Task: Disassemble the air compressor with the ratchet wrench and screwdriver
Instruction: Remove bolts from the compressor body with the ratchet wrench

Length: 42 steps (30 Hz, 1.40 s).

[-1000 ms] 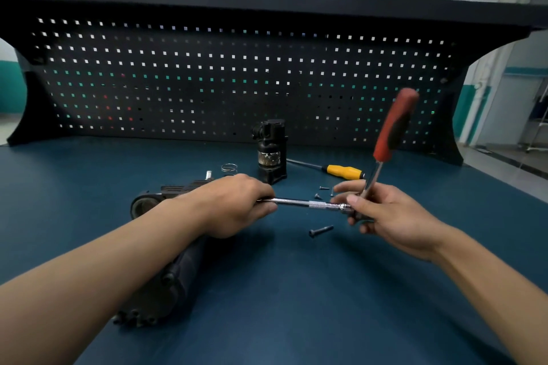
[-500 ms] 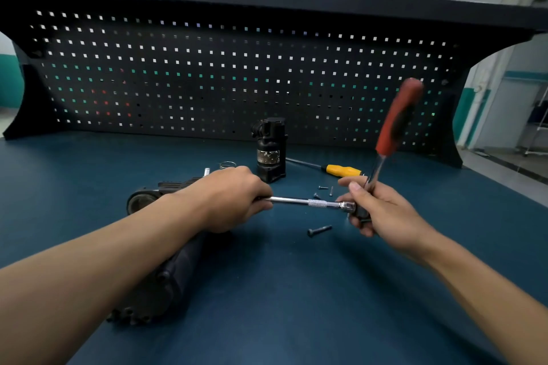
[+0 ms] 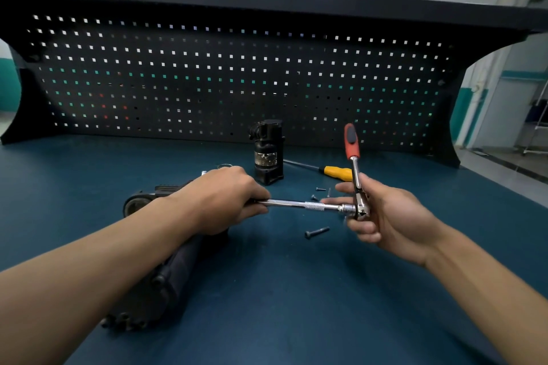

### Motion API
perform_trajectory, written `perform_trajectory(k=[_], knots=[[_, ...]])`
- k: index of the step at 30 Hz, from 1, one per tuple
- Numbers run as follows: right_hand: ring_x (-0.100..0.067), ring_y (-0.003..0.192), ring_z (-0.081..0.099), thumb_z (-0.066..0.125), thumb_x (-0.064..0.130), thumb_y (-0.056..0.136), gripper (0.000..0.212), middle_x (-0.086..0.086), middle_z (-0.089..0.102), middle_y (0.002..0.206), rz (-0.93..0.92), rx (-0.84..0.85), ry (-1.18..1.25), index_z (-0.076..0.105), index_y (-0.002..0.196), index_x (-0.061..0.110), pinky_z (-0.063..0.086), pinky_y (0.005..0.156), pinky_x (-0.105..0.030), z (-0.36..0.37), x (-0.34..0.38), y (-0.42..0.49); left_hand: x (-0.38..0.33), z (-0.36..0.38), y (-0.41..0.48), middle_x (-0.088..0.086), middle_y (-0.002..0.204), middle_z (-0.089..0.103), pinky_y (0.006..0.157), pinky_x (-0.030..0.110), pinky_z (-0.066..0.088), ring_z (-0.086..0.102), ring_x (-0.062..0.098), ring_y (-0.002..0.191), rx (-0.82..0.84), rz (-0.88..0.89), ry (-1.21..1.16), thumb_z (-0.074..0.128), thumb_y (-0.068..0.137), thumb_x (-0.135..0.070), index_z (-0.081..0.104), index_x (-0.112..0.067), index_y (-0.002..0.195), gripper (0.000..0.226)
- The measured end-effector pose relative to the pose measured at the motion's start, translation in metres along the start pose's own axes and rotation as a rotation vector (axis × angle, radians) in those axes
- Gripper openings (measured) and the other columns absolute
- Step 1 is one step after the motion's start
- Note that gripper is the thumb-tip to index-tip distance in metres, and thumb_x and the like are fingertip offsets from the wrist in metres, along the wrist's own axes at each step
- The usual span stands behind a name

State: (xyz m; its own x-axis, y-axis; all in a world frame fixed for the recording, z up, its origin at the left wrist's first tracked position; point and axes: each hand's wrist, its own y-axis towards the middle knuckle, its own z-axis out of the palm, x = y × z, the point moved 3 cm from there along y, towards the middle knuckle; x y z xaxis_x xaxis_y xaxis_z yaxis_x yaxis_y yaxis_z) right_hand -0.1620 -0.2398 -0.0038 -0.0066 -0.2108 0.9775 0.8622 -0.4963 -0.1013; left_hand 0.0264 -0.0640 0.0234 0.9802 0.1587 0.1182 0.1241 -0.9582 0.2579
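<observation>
Since half a second ago the ratchet wrench (image 3: 353, 157) has swung from a rightward lean to nearly upright, its red handle now rising straight above the right hand (image 3: 385, 216), which has turned its palm more toward the camera. Nearest, the black air compressor (image 3: 166, 278) lies lengthwise on the blue bench (image 3: 296, 311), running under the left forearm and beneath the left hand (image 3: 225, 201). That hand's fingers are clenched round the left end of a chrome extension bar (image 3: 293, 203), which runs level from them to the wrench head. The right hand's fingers curl round that head, grasping it, with one finger stretched out just behind the bar. Just below the bar, between the two sets of fingers, a dark bolt (image 3: 316, 232) lies on the bench. Just beyond the bar, near the right fingers, sit a few small screws (image 3: 321, 191). Farther behind the right fingers lies a yellow-handled screwdriver (image 3: 338, 172), and behind the left fingers a detached black compressor part (image 3: 268, 154) stands upright. A black pegboard (image 3: 237, 77) closes the back.
</observation>
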Motion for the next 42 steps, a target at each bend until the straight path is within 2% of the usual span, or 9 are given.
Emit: perform_trajectory(k=[5, 9, 12, 17, 21, 27, 32, 37, 42], knots=[[-0.008, 0.041, 0.037, 0.052, 0.040, 0.096, 0.045, -0.002, 0.056, 0.070, 0.086, 0.032, 0.125, 0.053, 0.122, 0.004, 0.031, 0.030, -0.019, -0.002, -0.003, 0.002, 0.002, 0.001, 0.000, -0.003, 0.074, 0.059, 0.068, 0.042, 0.048, 0.051, 0.022, 0.075, -0.024, 0.006, 0.010, 0.052, 0.099, -0.046, 0.059, -0.026, 0.088, 0.023], [-0.008, 0.039, 0.036, 0.062, 0.037, 0.086, 0.045, 0.000, 0.050, 0.062, 0.106, 0.045, 0.125, 0.053, 0.115, 0.005, 0.030, 0.030, -0.018, -0.001, -0.004, 0.002, 0.003, 0.003, 0.001, -0.005, 0.076, 0.060, 0.069, 0.041, 0.049, 0.051, 0.020, 0.076, -0.035, 0.003, 0.015, 0.052, 0.098, -0.047, 0.058, -0.028, 0.089, 0.021], [-0.009, 0.043, 0.039, 0.069, 0.030, 0.078, 0.049, 0.000, 0.052, 0.067, 0.079, 0.041, 0.070, 0.054, 0.117, 0.005, 0.032, 0.033, -0.019, -0.002, -0.005, 0.002, 0.003, 0.005, 0.001, -0.009, 0.080, 0.059, 0.071, 0.038, 0.048, 0.054, 0.018, 0.082, -0.043, 0.004, 0.012, 0.053, 0.097, -0.047, 0.058, -0.030, 0.090, 0.019], [-0.013, 0.056, 0.055, 0.059, 0.010, 0.098, 0.026, -0.007, 0.076, 0.099, -0.039, -0.015, -0.140, 0.053, 0.123, 0.014, 0.044, 0.046, -0.023, -0.001, -0.006, 0.003, 0.000, 0.011, 0.002, -0.016, 0.093, 0.055, 0.070, 0.032, 0.037, 0.055, 0.012, 0.091, -0.004, 0.012, 0.012, 0.048, 0.098, -0.048, 0.052, -0.033, 0.100, 0.016], [-0.012, 0.065, 0.060, 0.058, 0.005, 0.099, 0.031, 0.002, 0.072, 0.095, -0.244, -0.055, -0.401, 0.055, 0.119, 0.027, 0.046, 0.056, -0.026, -0.001, -0.004, 0.003, -0.002, 0.011, 0.001, -0.014, 0.106, 0.059, 0.073, 0.034, 0.041, 0.057, 0.015, 0.096, 0.031, 0.003, 0.011, 0.040, 0.101, -0.051, 0.052, -0.033, 0.108, 0.022], [-0.015, 0.077, 0.063, 0.058, 0.010, 0.099, 0.024, 0.007, 0.066, 0.097, -0.549, -0.069, -0.715, 0.051, 0.105, 0.032, 0.049, 0.066, -0.021, 0.000, 0.001, 0.000, -0.004, 0.011, 0.002, -0.012, 0.109, 0.059, 0.079, 0.036, 0.045, 0.058, 0.017, 0.098, 0.049, -0.019, 0.019, 0.036, 0.102, -0.050, 0.052, -0.033, 0.110, 0.025], [-0.013, 0.086, 0.060, 0.058, 0.029, 0.099, 0.023, 0.025, 0.056, 0.107, -0.599, -0.119, -1.019, 0.042, 0.111, 0.041, 0.053, 0.082, -0.035, -0.008, 0.001, -0.001, -0.005, 0.011, 0.003, -0.011, 0.107, 0.057, 0.073, 0.033, 0.037, 0.057, 0.018, 0.096, 0.075, -0.035, 0.039, 0.035, 0.104, -0.047, 0.048, -0.033, 0.105, 0.020], [-0.005, 0.089, 0.059, 0.058, 0.035, 0.098, 0.023, 0.027, 0.053, 0.104, -0.671, -0.138, -1.121, 0.039, 0.111, 0.042, 0.045, 0.075, -0.021, -0.010, 0.004, -0.002, -0.006, 0.011, 0.002, -0.011, 0.107, 0.057, 0.078, 0.035, 0.042, 0.057, 0.018, 0.098, 0.079, -0.049, 0.026, 0.031, 0.104, -0.048, 0.048, -0.031, 0.106, 0.024], [-0.010, 0.079, 0.058, 0.055, 0.032, 0.099, 0.011, 0.022, 0.054, 0.088, -0.811, -0.179, -1.116, 0.047, 0.104, 0.036, 0.042, 0.068, -0.022, -0.005, 0.005, -0.005, -0.004, 0.011, 0.002, -0.012, 0.103, 0.058, 0.081, 0.036, 0.043, 0.056, 0.018, 0.099, 0.056, -0.079, -0.024, 0.030, 0.105, -0.046, 0.052, -0.028, 0.108, 0.029]])
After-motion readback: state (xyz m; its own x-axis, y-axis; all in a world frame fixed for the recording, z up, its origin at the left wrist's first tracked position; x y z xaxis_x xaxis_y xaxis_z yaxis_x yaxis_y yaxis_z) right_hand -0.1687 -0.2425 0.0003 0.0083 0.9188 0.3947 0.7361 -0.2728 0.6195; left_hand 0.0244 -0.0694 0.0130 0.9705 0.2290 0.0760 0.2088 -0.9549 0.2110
